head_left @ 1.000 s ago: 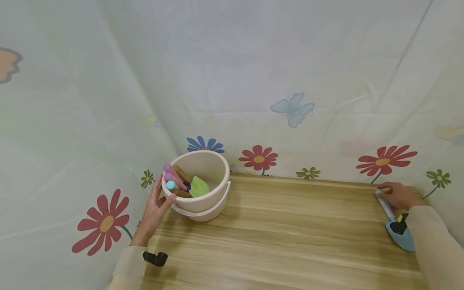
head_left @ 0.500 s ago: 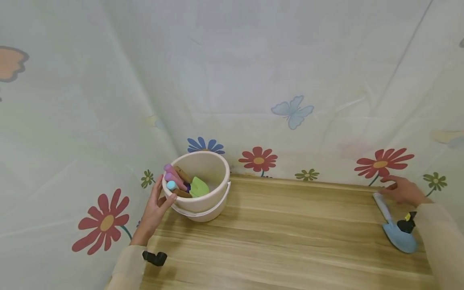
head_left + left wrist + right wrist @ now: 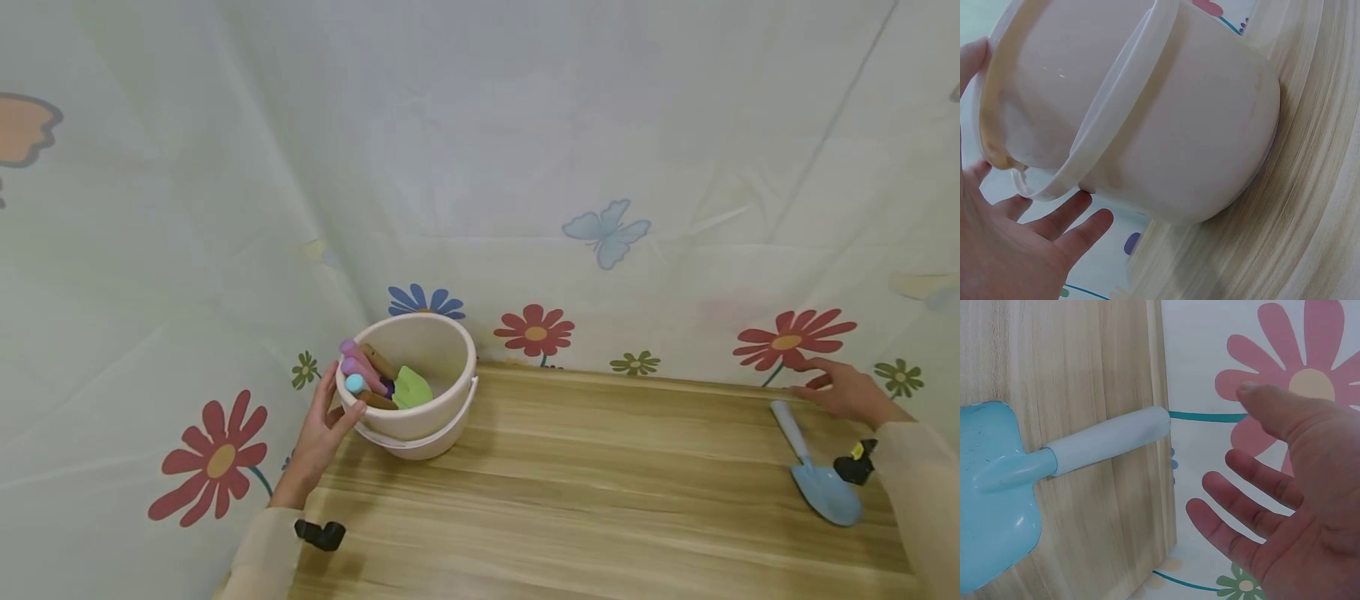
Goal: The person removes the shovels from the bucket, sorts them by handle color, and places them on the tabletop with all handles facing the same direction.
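Note:
A white bucket (image 3: 423,425) with a bail handle stands on the wooden surface. Against the outside of its rim rests my left hand (image 3: 318,442), fingers spread and fairly straight; the left wrist view shows those fingers (image 3: 1082,234) along the wall. Inside the bucket are pink handles (image 3: 360,367), a turquoise-ended handle (image 3: 355,383), brown handles (image 3: 378,361) and a green scoop-like blade (image 3: 412,387). At the far right lies a light-blue trowel (image 3: 827,493) with a pale grey handle. Just beyond that handle's end, my right hand (image 3: 847,393) hovers with nothing in it, apart from the trowel.
A white cloth with printed flowers and butterflies (image 3: 607,233) hangs behind and beside the wooden surface (image 3: 600,483). The surface's back edge runs along the cloth. A black wrist camera (image 3: 321,535) sits on each sleeve.
My right hand has let go of the trowel's handle and drawn back to the right. The trowel now lies on the wood. My left hand and the bucket have stayed put.

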